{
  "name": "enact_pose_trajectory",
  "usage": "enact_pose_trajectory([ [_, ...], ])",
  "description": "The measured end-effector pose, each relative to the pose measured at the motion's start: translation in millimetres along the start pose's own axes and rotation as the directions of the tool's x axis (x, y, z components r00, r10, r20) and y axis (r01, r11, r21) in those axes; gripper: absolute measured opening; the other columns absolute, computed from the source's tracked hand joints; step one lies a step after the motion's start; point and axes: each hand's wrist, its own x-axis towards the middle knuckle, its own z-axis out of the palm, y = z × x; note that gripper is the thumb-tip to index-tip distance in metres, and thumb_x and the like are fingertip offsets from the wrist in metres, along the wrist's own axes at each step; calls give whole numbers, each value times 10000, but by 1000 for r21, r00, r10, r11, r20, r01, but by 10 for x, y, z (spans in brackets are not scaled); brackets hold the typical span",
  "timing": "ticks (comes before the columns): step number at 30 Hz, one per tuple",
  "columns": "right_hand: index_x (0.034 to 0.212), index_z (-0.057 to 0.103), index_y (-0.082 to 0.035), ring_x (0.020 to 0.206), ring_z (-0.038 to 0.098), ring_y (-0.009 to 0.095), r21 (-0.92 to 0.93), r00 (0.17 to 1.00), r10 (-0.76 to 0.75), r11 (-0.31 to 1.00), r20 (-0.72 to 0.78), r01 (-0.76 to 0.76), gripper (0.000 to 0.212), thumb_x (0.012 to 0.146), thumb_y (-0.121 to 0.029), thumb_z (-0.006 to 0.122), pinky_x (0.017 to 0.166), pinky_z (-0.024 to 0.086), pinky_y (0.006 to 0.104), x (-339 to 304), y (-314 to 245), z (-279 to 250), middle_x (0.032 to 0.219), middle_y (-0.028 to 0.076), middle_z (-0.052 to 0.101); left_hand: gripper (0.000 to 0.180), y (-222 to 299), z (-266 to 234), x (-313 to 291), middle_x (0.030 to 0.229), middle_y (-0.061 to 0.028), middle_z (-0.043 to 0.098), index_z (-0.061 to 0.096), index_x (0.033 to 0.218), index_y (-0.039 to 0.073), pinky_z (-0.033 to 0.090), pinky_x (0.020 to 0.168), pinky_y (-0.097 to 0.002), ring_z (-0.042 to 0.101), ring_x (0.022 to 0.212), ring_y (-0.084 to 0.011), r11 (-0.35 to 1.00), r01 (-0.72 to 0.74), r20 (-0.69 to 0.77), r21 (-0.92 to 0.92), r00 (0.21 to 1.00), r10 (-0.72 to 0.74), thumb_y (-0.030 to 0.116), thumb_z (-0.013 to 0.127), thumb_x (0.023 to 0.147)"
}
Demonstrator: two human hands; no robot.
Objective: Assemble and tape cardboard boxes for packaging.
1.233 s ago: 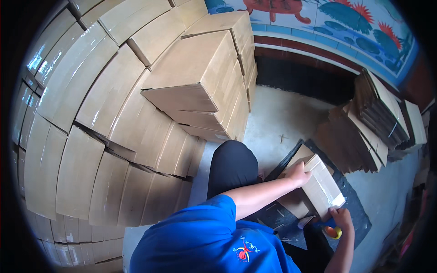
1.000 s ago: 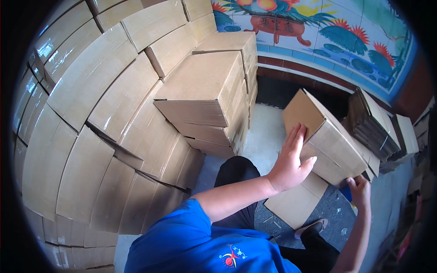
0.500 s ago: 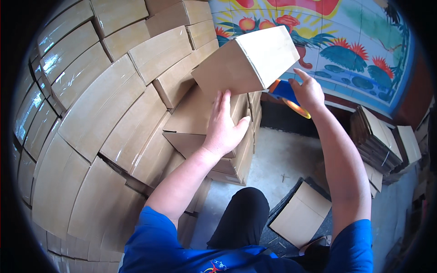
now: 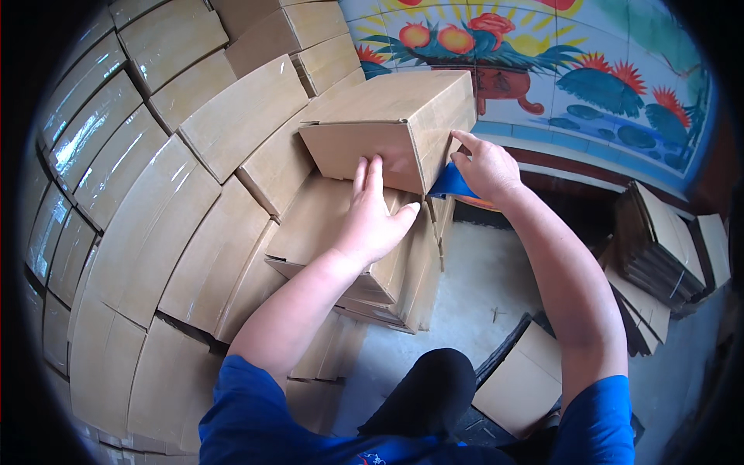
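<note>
Brown cardboard dominates from where I stand. Far left of the left hand: a bank of stacked cartons (image 4: 225,248), some with shiny tape strips.

Left hand (image 4: 373,225): thumb apart from the fingers, not closed around anything; fingertips rest against the near face of the upper box (image 4: 387,108). That box sits just beyond the left hand and to the left of the right hand, above a lower box (image 4: 314,225). Cannot tell how fully its underside is supported.

Right hand (image 4: 490,169): appears clamped on a blue tape dispenser (image 4: 452,184); forefinger extended to the box's right end. Beyond this hand, a painted tile wall (image 4: 597,46).

Below the right hand, on the floor: one flat cardboard sheet (image 4: 518,380). Well to its right: bundled flat cardboard (image 4: 659,240).

Step in hand (judged): placing the box on the stack. Next move would seem to call for a level seat and a push from the left palm, with the dispenser kept clear of the cardboard.
</note>
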Motion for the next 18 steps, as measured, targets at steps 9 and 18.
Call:
enact_pose_trajectory([
  [9,1461,464,-216,979,701,284,-252,983,-31,965,183,77,557,911,-125,473,810,545,405,782,58,49,1064,112,726,962,148,105,714,1623,-261,28,147,1569,79,283,1180,-462,246,1466,-414,967,60,277,247,952,-130,361,704,837],
  [18,1492,419,-216,931,712,282,-235,973,-95,961,212,145,572,927,-129,461,788,552,412,855,95,276,1002,122,730,1027,-102,329,1539,1621,-254,86,96,1577,77,270,1197,-408,237,1476,-388,895,257,177,364,925,-337,433,713,836],
])
